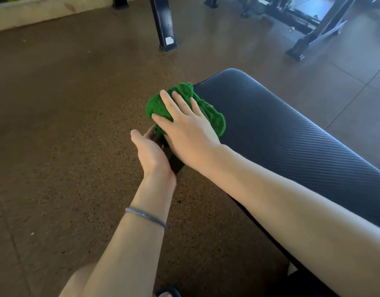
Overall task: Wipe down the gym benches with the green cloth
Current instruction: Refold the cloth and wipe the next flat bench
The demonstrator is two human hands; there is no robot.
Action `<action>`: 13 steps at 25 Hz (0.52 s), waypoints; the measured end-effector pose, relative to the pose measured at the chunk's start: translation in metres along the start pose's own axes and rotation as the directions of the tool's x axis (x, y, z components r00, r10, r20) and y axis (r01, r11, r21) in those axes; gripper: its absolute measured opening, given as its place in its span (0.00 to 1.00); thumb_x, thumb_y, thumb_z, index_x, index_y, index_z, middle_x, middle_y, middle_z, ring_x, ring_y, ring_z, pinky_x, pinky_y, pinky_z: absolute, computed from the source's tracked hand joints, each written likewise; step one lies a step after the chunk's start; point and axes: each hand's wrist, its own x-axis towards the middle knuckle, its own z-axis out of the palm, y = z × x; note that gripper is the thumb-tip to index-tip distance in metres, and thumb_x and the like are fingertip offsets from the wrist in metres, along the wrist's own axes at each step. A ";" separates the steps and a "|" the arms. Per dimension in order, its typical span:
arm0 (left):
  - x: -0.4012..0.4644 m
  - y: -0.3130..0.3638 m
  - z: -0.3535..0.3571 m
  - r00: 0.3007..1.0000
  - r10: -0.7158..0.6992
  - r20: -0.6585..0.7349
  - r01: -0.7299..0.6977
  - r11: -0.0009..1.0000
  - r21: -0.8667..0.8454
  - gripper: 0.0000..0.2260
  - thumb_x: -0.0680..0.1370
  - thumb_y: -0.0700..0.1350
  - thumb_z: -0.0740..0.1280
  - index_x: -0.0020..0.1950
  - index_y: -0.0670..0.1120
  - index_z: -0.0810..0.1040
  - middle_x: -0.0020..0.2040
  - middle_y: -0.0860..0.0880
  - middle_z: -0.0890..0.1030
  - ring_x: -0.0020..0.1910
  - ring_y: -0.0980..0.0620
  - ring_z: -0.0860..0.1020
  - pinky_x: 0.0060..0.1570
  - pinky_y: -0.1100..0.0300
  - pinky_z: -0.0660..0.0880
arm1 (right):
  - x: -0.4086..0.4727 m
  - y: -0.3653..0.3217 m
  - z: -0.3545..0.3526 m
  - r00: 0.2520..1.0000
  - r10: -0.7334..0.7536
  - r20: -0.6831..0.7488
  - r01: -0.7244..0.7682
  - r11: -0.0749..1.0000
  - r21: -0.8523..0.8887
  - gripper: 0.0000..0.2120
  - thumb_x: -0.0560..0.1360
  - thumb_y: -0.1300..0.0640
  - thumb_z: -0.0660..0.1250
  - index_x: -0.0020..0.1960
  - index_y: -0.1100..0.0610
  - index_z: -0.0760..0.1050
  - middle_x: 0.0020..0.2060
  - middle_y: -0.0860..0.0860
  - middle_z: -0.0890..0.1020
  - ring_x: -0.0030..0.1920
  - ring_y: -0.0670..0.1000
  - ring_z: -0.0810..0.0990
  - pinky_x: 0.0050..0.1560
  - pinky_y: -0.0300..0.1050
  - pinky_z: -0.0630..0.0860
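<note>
- Our right hand [184,127] pressed the cloth [161,106] under spread fingers [169,103] at the bench [281,129] edge.
- Our left hand [150,153] gripped the bench frame [174,161]; its fingers were hidden, so we cannot tell more.

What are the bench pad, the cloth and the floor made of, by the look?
Bench pad: looks like black vinyl or similar synthetic cover, with a fine diagonal ribbed, carbon-weave-like texture and a soft sheen; the filling is not visible.
Green cloth: looped, fuzzy pile, likely terry or microfibre, matte.
Floor: brown with dark speckles, matte, probably rubber gym flooring; faint seams suggest tiles.
</note>
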 end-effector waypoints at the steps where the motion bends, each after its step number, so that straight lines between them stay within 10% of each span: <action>1: 0.000 -0.001 -0.001 1.000 0.007 0.011 -0.007 1.000 0.004 0.25 0.85 0.64 0.50 0.68 0.53 0.79 0.58 0.49 0.85 0.53 0.50 0.84 0.34 0.61 0.79 | -0.012 0.000 0.003 1.000 0.000 -0.016 0.000 1.000 -0.008 0.25 0.83 0.57 0.59 0.80 0.50 0.65 0.84 0.59 0.49 0.83 0.63 0.49 0.81 0.64 0.51; 6: 0.012 -0.009 -0.002 0.998 0.058 0.022 -0.059 0.997 0.043 0.26 0.85 0.64 0.49 0.71 0.54 0.78 0.67 0.52 0.80 0.68 0.48 0.77 0.70 0.46 0.71 | -0.103 0.017 0.014 0.995 -0.077 -0.065 0.074 0.996 -0.044 0.29 0.77 0.64 0.64 0.78 0.54 0.70 0.82 0.60 0.56 0.82 0.63 0.55 0.80 0.65 0.58; 13: 0.014 -0.014 0.006 0.998 0.050 0.044 -0.051 0.999 0.009 0.26 0.83 0.68 0.51 0.72 0.57 0.76 0.67 0.49 0.82 0.67 0.45 0.79 0.71 0.42 0.72 | 0.049 0.006 0.001 1.000 -0.020 -0.001 0.020 0.999 0.048 0.19 0.85 0.48 0.55 0.65 0.52 0.80 0.73 0.56 0.73 0.76 0.58 0.67 0.79 0.58 0.58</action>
